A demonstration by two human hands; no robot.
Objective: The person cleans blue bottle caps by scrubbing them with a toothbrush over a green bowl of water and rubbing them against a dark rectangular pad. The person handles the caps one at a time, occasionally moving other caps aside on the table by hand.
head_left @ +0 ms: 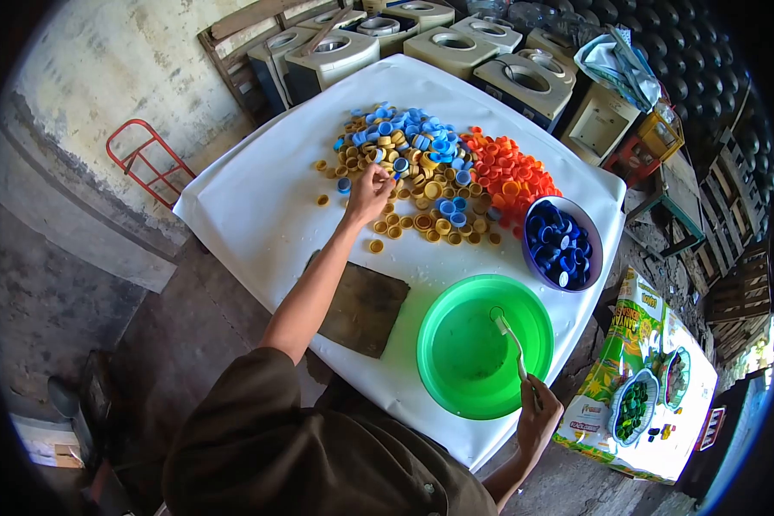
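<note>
My left hand (369,194) is at the near left edge of a pile of bottle caps, its fingers drawn together among the gold caps (433,189) and blue caps (414,127). Whatever lies between those fingertips is too small to make out. Orange caps (512,176) form the right side of the pile. My right hand (537,416) grips a toothbrush (518,348) by its handle. The brush head hangs over a green basin (430,378), which appears to hold some water.
A purple bowl (595,230) of dark blue caps stands beside the basin. A dark flat mat (363,311) lies on the white table (258,206). Old washing machine shells (331,56) line the back. To the right, another table (692,387) carries bowls of caps.
</note>
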